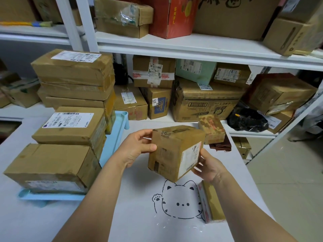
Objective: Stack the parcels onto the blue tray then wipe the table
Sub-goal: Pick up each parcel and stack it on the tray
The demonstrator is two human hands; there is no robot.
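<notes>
Head view: parcel (pixel 175 152) gripped between left hand (pixel 138 147), right hand (pixel 208 167), above table (pixel 139 224).

Head-worn view, down onto table (pixel 139 224)

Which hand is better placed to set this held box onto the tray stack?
Probably the left. The left hand grips the box on the side facing the tray, which lies to its left; the right hand holds the far side.

stacked parcels (pixel 70 130) crowd blue tray (pixel 111 142); table centre (pixel 139 215) open.
</notes>
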